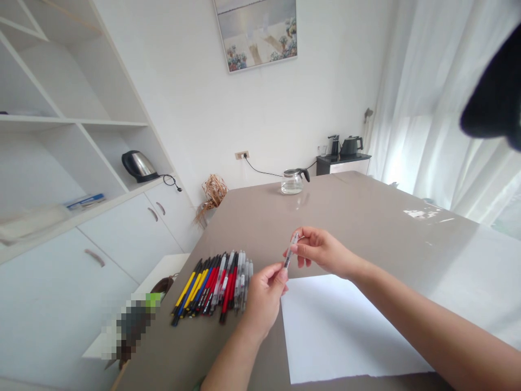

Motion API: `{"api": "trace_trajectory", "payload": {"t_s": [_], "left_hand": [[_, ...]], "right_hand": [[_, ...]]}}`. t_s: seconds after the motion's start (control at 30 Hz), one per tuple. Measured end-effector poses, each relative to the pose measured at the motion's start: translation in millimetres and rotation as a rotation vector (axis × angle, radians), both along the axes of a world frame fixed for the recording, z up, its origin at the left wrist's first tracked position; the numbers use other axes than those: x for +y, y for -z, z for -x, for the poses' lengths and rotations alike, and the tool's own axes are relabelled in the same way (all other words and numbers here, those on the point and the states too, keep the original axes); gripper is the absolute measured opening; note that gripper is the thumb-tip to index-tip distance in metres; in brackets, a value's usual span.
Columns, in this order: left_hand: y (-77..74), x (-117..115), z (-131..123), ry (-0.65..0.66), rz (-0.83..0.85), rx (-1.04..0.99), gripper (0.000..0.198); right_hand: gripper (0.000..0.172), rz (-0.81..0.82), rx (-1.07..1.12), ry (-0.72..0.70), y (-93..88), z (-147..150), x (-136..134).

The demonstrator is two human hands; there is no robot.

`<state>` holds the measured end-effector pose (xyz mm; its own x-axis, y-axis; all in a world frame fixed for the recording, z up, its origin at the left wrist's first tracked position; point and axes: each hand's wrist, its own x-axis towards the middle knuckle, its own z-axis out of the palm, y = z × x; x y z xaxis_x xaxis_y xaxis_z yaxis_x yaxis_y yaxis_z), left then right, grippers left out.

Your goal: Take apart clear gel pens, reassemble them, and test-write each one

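Between my two hands is a clear-barrelled pen [290, 251], tilted, held above the table near the top left corner of a white sheet of paper [342, 331]. My left hand [266, 290] pinches its lower end. Fingers of my right hand [319, 250] are closed round the upper part. Left of my left hand lies a row of pens [211, 285], side by side: yellow, blue, red, black and clear ones. The pen's tip is hidden by my left fingers.
On the brown table [345, 212] a glass kettle [292, 182] with some water stands at the far edge. White shelves [109, 122] on the left hold a steel kettle [140, 165]. A small dark-topped cabinet [344, 159] with appliances stands behind, near the white curtain [439, 108].
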<state>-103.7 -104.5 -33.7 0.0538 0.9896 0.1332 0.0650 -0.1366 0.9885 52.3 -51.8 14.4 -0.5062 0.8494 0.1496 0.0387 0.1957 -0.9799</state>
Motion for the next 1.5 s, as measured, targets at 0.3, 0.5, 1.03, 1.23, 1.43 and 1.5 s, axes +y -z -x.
{"api": "trace_trajectory", "payload": {"t_s": [0.3, 0.5, 1.03, 1.23, 1.43, 1.5], "left_hand": [[-1.6, -2, 0, -0.019, -0.003, 0.021, 0.033], [-3.3, -1, 0, -0.02, 0.01, -0.014, 0.033], [-2.9, 1, 2, -0.071, 0.045, -0.033, 0.037], [-1.6, 2, 2, -0.083, 0.049, -0.008, 0.037], [-1.5, 2, 2, -0.081, 0.039, 0.004, 0.038], [-1.3, 2, 2, -0.084, 0.041, 0.003, 0.037]], "right_hand": [[0.016, 0.095, 0.169, 0.052, 6.3, 4, 2], [0.031, 0.115, 0.183, 0.059, 6.6, 5, 2], [0.033, 0.039, 0.105, 0.253, 11.6, 1, 8], [0.03, 0.032, 0.109, 0.282, 14.4, 1, 10], [0.031, 0.098, 0.168, 0.209, 12.6, 1, 9], [0.033, 0.112, 0.185, 0.197, 12.0, 2, 8]]}}
